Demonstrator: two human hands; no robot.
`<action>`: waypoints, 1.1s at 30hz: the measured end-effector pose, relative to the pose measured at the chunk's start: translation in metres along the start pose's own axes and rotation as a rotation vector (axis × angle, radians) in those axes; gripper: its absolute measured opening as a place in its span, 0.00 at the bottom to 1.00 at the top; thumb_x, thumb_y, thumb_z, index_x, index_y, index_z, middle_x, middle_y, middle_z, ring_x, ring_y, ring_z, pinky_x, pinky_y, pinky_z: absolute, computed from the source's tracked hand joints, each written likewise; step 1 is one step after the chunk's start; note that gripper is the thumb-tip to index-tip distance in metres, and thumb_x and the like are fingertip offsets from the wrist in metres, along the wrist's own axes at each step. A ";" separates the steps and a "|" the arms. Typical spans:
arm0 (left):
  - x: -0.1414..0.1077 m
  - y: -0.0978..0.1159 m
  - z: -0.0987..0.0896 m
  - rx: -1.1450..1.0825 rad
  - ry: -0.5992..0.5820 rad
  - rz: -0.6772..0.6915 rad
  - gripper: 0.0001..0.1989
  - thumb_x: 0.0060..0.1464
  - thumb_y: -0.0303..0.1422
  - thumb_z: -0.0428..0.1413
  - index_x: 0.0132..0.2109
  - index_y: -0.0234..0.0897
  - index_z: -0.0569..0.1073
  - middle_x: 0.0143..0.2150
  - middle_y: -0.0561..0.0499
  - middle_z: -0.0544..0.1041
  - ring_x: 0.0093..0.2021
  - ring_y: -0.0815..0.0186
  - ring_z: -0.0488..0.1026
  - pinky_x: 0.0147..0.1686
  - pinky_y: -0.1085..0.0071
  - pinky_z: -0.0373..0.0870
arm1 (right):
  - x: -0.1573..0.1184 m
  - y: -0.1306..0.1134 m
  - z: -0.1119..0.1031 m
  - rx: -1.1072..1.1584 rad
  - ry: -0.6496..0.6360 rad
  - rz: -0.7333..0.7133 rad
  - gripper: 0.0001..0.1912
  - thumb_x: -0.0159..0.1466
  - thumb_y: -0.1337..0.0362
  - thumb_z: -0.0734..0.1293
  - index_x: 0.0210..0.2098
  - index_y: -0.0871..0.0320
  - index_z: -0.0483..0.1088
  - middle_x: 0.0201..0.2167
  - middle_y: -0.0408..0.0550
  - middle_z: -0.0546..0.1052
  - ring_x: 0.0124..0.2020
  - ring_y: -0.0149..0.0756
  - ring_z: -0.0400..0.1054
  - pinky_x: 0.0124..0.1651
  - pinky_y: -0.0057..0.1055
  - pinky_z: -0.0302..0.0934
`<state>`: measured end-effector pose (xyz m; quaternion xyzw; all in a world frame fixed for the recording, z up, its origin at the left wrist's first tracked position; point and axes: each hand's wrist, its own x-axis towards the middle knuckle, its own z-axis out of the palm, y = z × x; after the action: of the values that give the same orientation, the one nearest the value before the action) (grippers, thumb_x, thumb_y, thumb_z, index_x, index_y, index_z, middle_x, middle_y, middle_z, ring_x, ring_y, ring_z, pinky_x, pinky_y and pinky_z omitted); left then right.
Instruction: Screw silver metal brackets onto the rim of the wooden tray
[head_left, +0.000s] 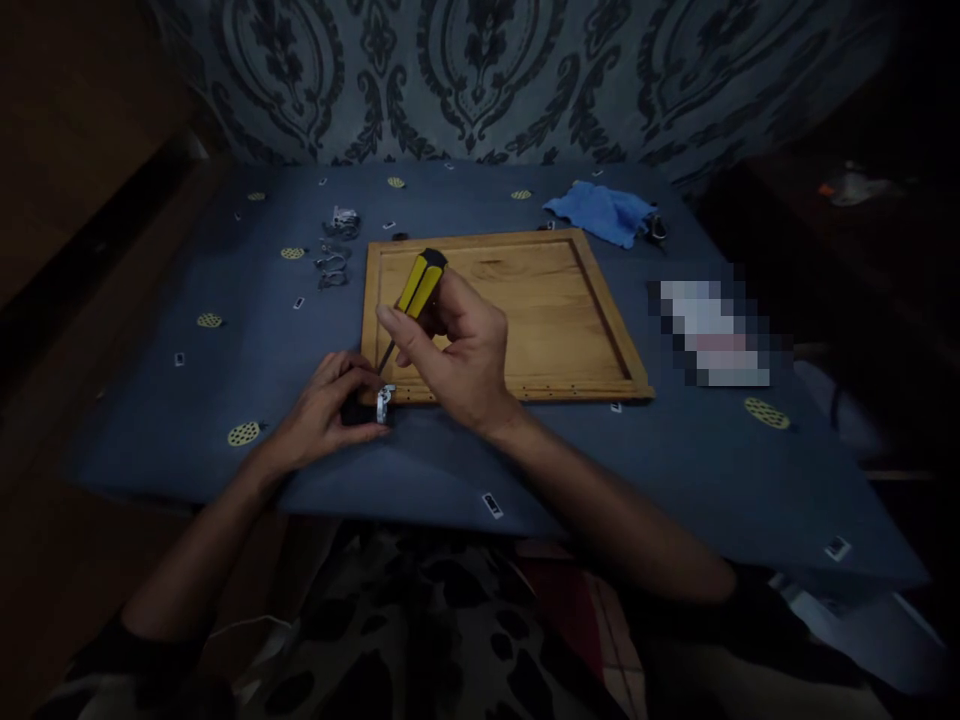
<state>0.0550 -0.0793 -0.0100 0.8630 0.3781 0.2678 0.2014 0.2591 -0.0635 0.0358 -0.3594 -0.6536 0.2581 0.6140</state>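
Observation:
A wooden framed panel (517, 310) lies flat on the table, with small holes along its near edge. My right hand (465, 350) is closed around a yellow and black screwdriver (422, 285), which tilts with its shaft pointing down and left to the panel's near left corner. At that corner my left hand (322, 415) is closed on a small metal hinge (384, 402), thumb below and fingers above. The hinge sits against the panel's near edge. The screwdriver's tip ends close to my left fingertips, and whether it touches a screw is too small to tell.
The table (225, 390) has a blue-grey cover with printed pineapples. Beyond the panel's left side lie several metal hardware pieces (334, 250). A blue cloth (604, 212) rests at the back right, beside a small dark object (657, 228). A blurred-out item (716, 335) lies right of the panel.

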 end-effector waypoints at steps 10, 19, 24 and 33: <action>0.000 -0.001 0.002 -0.003 0.019 0.033 0.23 0.58 0.51 0.63 0.51 0.40 0.74 0.52 0.47 0.73 0.53 0.56 0.70 0.54 0.59 0.70 | -0.004 0.007 -0.001 0.067 -0.143 0.011 0.19 0.68 0.57 0.70 0.27 0.53 0.58 0.23 0.37 0.62 0.25 0.29 0.58 0.28 0.29 0.58; -0.001 -0.003 0.002 -0.003 0.013 0.018 0.24 0.57 0.51 0.63 0.52 0.40 0.74 0.52 0.46 0.73 0.53 0.55 0.69 0.55 0.56 0.70 | -0.008 0.012 0.001 0.050 -0.183 0.033 0.18 0.67 0.57 0.69 0.27 0.54 0.59 0.23 0.37 0.62 0.25 0.28 0.57 0.28 0.29 0.55; -0.001 -0.002 0.001 0.006 -0.004 0.013 0.24 0.57 0.52 0.62 0.51 0.39 0.74 0.51 0.45 0.73 0.53 0.54 0.70 0.55 0.55 0.71 | -0.006 0.011 -0.001 0.031 -0.199 0.018 0.20 0.67 0.55 0.69 0.26 0.54 0.57 0.22 0.36 0.61 0.25 0.28 0.57 0.29 0.28 0.56; -0.001 -0.003 0.002 0.037 0.001 -0.009 0.28 0.57 0.54 0.62 0.55 0.41 0.73 0.51 0.44 0.73 0.54 0.51 0.70 0.56 0.51 0.71 | 0.001 0.001 -0.013 0.331 -0.571 0.195 0.07 0.69 0.61 0.67 0.40 0.58 0.70 0.33 0.43 0.75 0.32 0.31 0.72 0.35 0.28 0.67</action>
<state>0.0543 -0.0783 -0.0130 0.8645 0.3872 0.2605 0.1866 0.2716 -0.0634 0.0374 -0.2288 -0.7110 0.5084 0.4286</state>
